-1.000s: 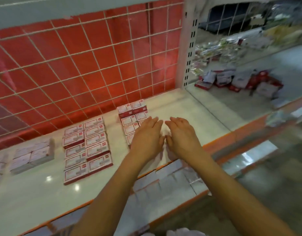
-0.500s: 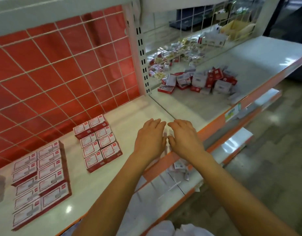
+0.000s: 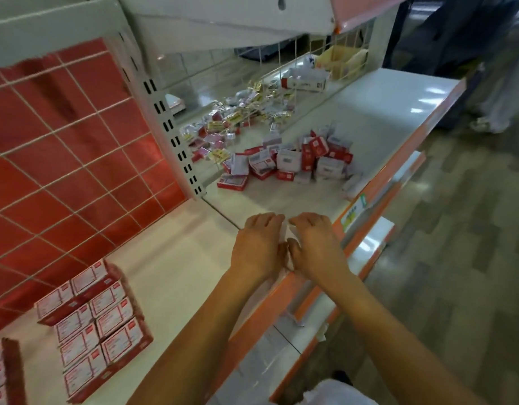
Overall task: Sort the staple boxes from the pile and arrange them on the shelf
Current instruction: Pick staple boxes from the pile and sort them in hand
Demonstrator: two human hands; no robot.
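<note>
Hands side by side, palms down, at front edge of white shelf w/ orange lip (image 3: 170,276): L hand (image 3: 258,247) and R hand (image 3: 314,247) touch at thumbs, fingers curled downward, small white thing (image 3: 288,230) glimpsed btwn them, can't tell if either grips it. Loose pile of red-and-white staple boxes (image 3: 290,162) lies in next shelf bay to R, well apart from hands. Neat 2-column block of red-and-white staple boxes (image 3: 97,325) sits to L, near red back panel w/ white wire grid (image 3: 62,159).
</note>
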